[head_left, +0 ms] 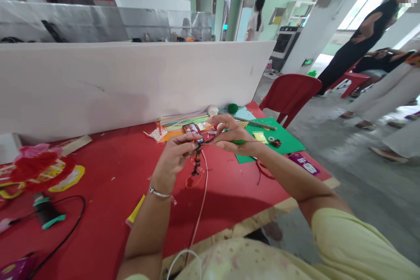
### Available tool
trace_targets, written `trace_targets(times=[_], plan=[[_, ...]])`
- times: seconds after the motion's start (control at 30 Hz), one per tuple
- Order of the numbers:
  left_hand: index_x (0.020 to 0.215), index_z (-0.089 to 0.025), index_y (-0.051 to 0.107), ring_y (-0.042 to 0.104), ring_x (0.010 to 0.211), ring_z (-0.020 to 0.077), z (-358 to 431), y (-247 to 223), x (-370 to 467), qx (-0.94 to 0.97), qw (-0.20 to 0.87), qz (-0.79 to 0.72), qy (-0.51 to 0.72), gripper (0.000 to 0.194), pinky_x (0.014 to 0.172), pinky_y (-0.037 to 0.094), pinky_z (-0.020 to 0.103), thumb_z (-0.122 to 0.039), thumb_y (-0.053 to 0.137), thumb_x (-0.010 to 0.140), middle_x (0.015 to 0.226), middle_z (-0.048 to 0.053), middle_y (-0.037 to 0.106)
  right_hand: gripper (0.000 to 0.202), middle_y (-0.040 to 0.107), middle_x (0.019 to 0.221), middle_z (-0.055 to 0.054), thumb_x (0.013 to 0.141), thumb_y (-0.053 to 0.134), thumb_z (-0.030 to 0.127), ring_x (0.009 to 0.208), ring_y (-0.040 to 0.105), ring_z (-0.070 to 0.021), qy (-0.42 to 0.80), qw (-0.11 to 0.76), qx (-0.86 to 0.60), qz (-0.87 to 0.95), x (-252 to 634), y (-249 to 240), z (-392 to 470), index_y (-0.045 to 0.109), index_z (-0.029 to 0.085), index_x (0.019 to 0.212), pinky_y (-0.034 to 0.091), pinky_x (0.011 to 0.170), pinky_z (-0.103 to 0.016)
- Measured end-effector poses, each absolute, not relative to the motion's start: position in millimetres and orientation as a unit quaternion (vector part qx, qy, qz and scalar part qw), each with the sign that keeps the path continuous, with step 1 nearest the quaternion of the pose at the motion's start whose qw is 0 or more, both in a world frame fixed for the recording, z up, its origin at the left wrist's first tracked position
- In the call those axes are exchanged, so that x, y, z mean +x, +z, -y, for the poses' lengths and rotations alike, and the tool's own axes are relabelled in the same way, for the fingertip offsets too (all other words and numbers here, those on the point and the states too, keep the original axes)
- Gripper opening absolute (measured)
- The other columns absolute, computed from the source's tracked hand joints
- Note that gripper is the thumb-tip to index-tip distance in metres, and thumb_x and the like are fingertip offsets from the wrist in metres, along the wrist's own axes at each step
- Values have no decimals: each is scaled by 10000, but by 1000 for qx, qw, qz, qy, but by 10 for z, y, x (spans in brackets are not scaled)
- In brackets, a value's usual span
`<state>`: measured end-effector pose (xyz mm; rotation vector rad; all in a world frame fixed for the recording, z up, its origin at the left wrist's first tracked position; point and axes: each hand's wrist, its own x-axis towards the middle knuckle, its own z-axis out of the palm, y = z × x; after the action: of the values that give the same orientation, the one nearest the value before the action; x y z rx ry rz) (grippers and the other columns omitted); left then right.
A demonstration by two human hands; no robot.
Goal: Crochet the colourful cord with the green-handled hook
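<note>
My left hand (175, 154) pinches the top of a small red and black beaded or twisted craft piece (197, 162) that hangs down over the red table (108, 183). My right hand (231, 134) is closed on a thin green stick (238, 142) whose tip meets that piece. A pale pink cord (200, 210) runs from the hands down toward my body. A silver bracelet sits on my left wrist.
A green sheet (282, 138) with small bits lies at the right, coloured straws and paper (180, 122) behind the hands. A glue gun with black cable (49, 216) and red-yellow paper decorations (36, 168) lie left. White partition behind; red chair (290, 94) and other people at right.
</note>
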<state>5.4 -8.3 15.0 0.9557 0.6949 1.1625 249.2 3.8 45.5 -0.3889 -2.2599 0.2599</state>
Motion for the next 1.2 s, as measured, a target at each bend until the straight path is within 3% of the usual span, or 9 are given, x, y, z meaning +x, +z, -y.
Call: trace_targets(times=[0.13, 0.27, 0.63, 0.83, 0.9, 0.97, 1.07, 1.2], plan=[[829, -163, 859, 474, 490, 58, 87, 128, 70, 428, 679, -293, 520, 278, 479, 329, 197, -179, 912, 557, 637, 35, 695, 364, 555, 1467, -76, 1029, 572, 461, 1289, 569, -228, 253, 452, -213, 828, 2351, 238, -26, 813, 237, 873, 529, 1114, -431], [847, -160, 860, 498, 516, 69, 100, 133, 85, 430, 671, -288, 530, 276, 487, 353, 202, -182, 913, 577, 662, 43, 712, 469, 612, 1427, -63, 1024, 546, 531, 1225, 619, -233, 343, 506, -249, 751, 2196, 39, 0, 781, 215, 770, 518, 1119, -455], [775, -159, 844, 504, 505, 70, 116, 110, 135, 424, 646, -298, 561, 232, 479, 350, 220, -175, 911, 553, 746, 68, 760, 484, 714, 1257, -75, 1001, 544, 559, 1218, 632, -246, 353, 581, -258, 687, 1934, -151, 34, 755, 225, 722, 520, 1106, -439], [771, -178, 846, 485, 515, 69, 144, 148, 146, 450, 548, -320, 628, 170, 499, 365, 231, -165, 869, 603, 705, 36, 731, 459, 710, 1234, -78, 1009, 555, 525, 1193, 642, -237, 341, 594, -268, 677, 1778, -114, 58, 745, 216, 727, 533, 1075, -428], [744, -182, 838, 521, 553, 82, 155, 158, 140, 450, 529, -319, 645, 143, 525, 403, 237, -170, 874, 606, 738, 40, 741, 436, 722, 1172, -76, 1003, 573, 522, 1130, 668, -218, 352, 584, -295, 669, 1759, -68, 52, 748, 208, 756, 577, 982, -376], [745, -187, 837, 568, 605, 102, 167, 158, 124, 452, 524, -318, 648, 151, 561, 440, 245, -198, 899, 608, 774, 50, 756, 414, 734, 1043, -62, 987, 577, 561, 955, 695, -190, 411, 553, -320, 649, 1756, -34, 33, 758, 212, 855, 614, 771, -303], [754, -187, 838, 597, 640, 122, 182, 132, 96, 467, 513, -341, 634, 165, 578, 455, 258, -272, 923, 641, 809, 73, 776, 429, 709, 856, -29, 930, 621, 630, 739, 663, -175, 517, 494, -340, 611, 1780, -27, -20, 762, 229, 982, 571, 510, -253], [767, -186, 844, 631, 694, 147, 193, 116, 99, 514, 449, -384, 622, 161, 617, 476, 278, -325, 904, 712, 795, 82, 770, 460, 715, 821, -27, 813, 738, 675, 788, 690, -195, 603, 448, -339, 567, 1862, -61, -142, 759, 224, 902, 604, 492, -253]])
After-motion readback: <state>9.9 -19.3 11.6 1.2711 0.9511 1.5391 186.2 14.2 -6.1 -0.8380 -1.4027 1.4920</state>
